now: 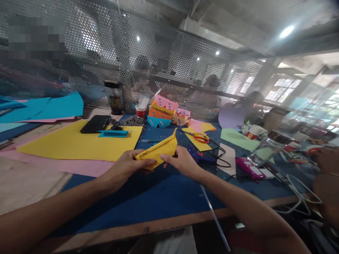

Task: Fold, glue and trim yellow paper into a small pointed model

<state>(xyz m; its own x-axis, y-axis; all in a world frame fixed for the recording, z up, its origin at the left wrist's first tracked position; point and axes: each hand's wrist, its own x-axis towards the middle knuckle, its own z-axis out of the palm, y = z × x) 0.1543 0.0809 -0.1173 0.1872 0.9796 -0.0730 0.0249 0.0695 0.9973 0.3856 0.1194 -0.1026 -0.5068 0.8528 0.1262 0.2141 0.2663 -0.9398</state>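
Observation:
A folded piece of yellow paper (164,145) is held between both hands above the blue table mat (159,197). My left hand (131,163) grips its lower left end, thumb on the near face. At the right end, my right hand (182,160) pinches it between thumb and fingers. Just right of that hand lies a dark blue glue gun (203,157) with a black cord. Scissors with red and yellow handles (201,137) rest on yellow paper behind it. A folded blue paper strip (113,134) lies on a large yellow sheet (66,144) to the left.
Folded pink, orange and blue paper pieces (161,111) are stacked at the back, beside a paper cup (141,109). A black phone (95,124) and dark-lidded jar (113,97) stand left. At right are a glass jar (270,146), pink object (250,169) and another person's arm (327,183).

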